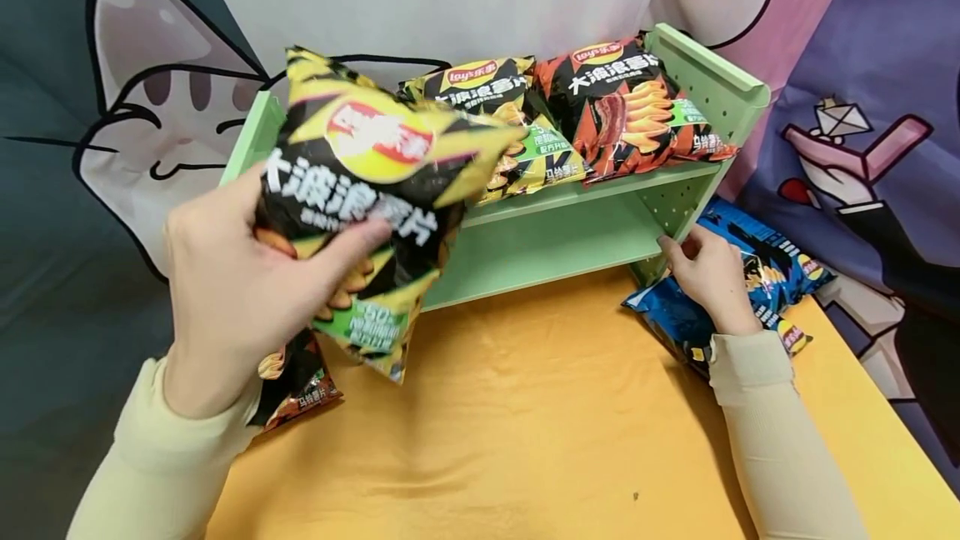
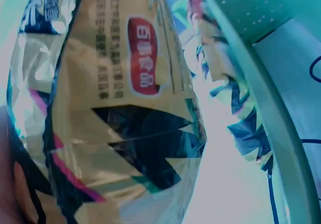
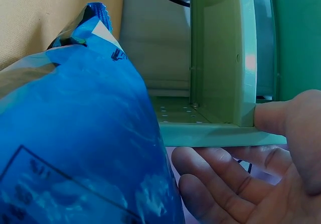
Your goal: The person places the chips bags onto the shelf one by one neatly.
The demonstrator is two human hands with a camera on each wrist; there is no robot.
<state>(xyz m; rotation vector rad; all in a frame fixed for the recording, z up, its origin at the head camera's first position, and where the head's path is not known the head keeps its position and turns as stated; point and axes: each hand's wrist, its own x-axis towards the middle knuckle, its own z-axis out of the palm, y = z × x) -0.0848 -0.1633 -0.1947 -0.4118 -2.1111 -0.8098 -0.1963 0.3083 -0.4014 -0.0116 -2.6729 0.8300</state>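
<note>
My left hand grips a yellow-and-black bag of potato chips, thumb across its front. It is raised before the left end of a light green two-tier shelf. The bag's yellow back panel fills much of the left wrist view. On the upper tier lean another yellow-and-black chip bag and a red-and-black chip bag. At the shelf's right end, my right hand holds the edge of the side panel, thumb on one face and fingers on the other.
Two blue chip bags lie on the orange tabletop beside and beneath my right hand. A dark chip bag lies at the left, partly behind my left wrist. Cartoon-printed cloth hangs behind the shelf.
</note>
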